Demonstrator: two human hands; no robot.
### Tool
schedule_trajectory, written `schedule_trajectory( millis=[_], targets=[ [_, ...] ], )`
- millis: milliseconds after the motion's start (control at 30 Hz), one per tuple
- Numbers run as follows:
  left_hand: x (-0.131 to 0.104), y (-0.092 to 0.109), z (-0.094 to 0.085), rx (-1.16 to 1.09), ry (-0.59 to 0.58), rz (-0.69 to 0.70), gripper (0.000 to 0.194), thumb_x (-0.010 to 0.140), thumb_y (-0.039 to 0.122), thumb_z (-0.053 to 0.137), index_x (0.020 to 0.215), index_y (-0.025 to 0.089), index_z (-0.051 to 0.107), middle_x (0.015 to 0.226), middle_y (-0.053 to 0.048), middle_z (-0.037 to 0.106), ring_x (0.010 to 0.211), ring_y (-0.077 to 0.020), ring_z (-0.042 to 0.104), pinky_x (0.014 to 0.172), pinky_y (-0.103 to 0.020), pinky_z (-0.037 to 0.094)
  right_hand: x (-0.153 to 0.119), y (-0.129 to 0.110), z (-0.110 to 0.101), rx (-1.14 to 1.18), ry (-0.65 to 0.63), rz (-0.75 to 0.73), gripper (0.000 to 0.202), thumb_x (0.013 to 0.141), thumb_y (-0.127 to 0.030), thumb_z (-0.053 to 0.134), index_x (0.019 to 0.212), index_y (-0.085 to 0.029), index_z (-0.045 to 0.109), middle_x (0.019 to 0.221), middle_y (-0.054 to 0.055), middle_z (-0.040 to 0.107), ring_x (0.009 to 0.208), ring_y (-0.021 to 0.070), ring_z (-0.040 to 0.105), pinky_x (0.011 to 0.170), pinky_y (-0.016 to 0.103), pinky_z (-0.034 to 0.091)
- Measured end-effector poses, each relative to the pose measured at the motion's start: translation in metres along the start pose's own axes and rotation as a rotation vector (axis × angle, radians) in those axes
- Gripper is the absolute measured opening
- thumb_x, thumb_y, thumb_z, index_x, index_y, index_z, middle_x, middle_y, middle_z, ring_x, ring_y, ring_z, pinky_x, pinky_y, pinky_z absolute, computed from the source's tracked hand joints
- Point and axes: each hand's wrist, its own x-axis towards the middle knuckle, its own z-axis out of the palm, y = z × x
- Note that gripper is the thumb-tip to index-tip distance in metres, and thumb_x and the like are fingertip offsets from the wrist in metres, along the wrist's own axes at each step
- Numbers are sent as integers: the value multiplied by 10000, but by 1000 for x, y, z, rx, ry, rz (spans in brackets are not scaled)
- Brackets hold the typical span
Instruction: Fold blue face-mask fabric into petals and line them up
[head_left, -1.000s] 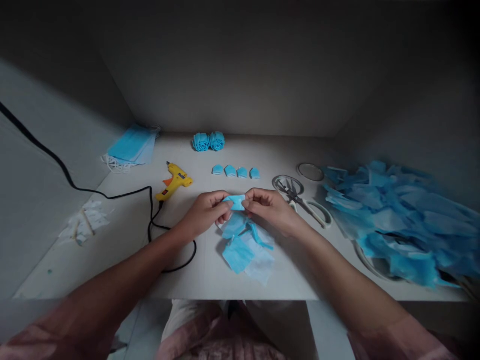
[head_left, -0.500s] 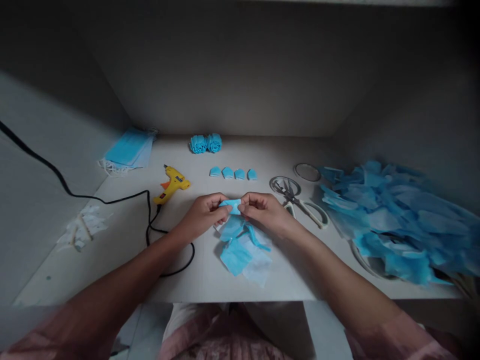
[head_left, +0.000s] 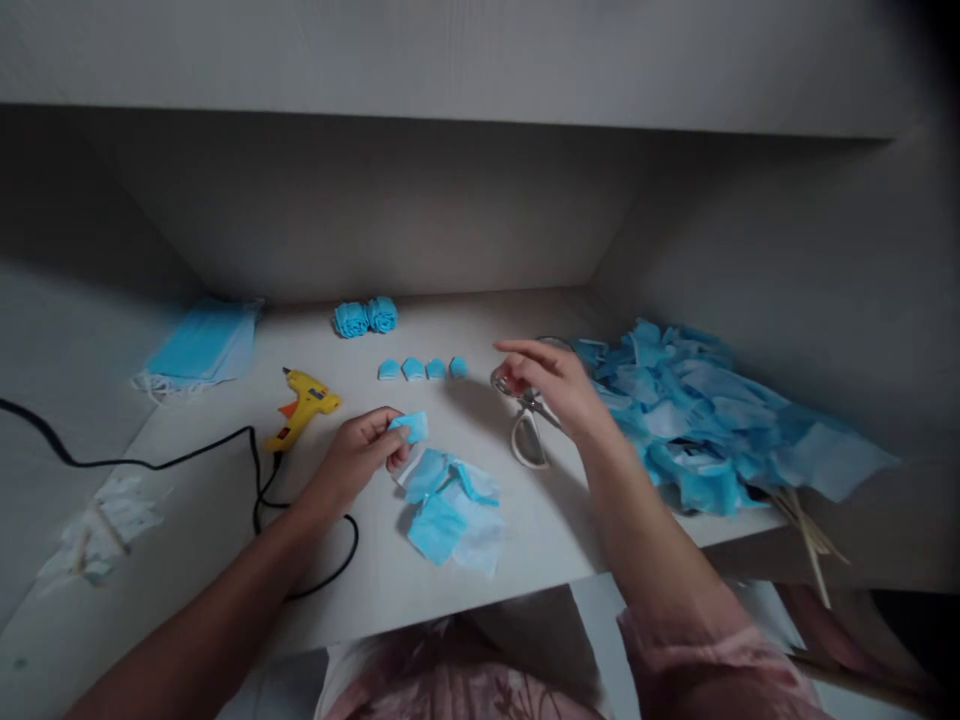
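Note:
My left hand [head_left: 358,458] pinches a small folded piece of blue mask fabric [head_left: 415,426] between thumb and fingers. My right hand [head_left: 553,388] is over the scissors [head_left: 528,442], with its index finger stretched out and nothing seen in its grasp. It hides much of the scissors; whether it touches them I cannot tell. Below my left hand lie loose blue and white fabric scraps [head_left: 442,528]. Beyond both hands, several small folded blue pieces [head_left: 413,370] sit in a row.
Two blue fabric roses [head_left: 366,317] are at the back. To the left are a yellow glue gun [head_left: 304,402] with a black cord, face masks [head_left: 199,340] and whitish scraps [head_left: 105,525]. A heap of blue fabric [head_left: 712,410] and thin sticks [head_left: 806,530] lie right. A shelf edge [head_left: 450,118] hangs above.
My right hand has let go of the folded piece and moved right, over the scissors. My left hand still holds the piece. The view has shifted toward the right.

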Motion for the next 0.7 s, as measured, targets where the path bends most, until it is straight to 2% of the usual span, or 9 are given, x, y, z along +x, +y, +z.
schedule_trajectory(
  millis=[67,100,167,267,400,533,700],
  targets=[
    [0,-1,-2,-10,10,0,197,812,283,541,651,169,522,590,25,549,553,-98,474,566,-224,398,1,8,-20,-221,160,-12,378,856,-380,548,1118,-142,682,789,62,696,621,140,588,576,265,472],
    [1,-1,-3,-18,12,4,196,817,278,541,655,169,523,593,25,551,554,-97,475,565,-223,396,-1,13,-27,-366,174,-22,362,858,-350,542,1102,-129,691,794,73,704,626,152,602,572,268,464],
    [2,-3,-5,-37,11,21,198,833,282,543,670,170,528,597,27,553,555,-95,474,562,-223,391,-6,23,-36,-632,134,-52,302,853,-299,553,1059,-146,714,820,80,730,673,181,638,611,280,461],
    [1,-2,-8,-62,-21,44,208,853,305,550,696,169,540,616,22,561,578,-99,487,570,-228,394,-14,31,-39,-848,53,-71,250,851,-215,550,1024,-180,728,904,81,756,775,212,676,673,280,459],
    [-2,7,-13,-56,-69,54,204,859,325,560,728,168,553,641,15,575,599,-108,505,586,-240,409,-16,35,-35,-1002,18,-57,218,825,-149,566,943,-189,744,935,83,759,812,215,681,686,257,442],
    [-5,20,-14,-14,-118,56,189,852,321,574,745,165,568,632,12,589,578,-108,503,577,-240,409,-17,40,-31,-1030,21,-38,232,839,-161,557,985,-185,735,971,86,751,831,215,679,687,257,432],
    [0,24,-1,-42,-106,54,200,851,315,567,725,159,562,622,11,581,571,-101,493,581,-237,405,-18,51,-28,-1002,100,-28,223,865,-201,539,965,-188,738,960,92,748,834,222,678,678,261,423]
  ],
)
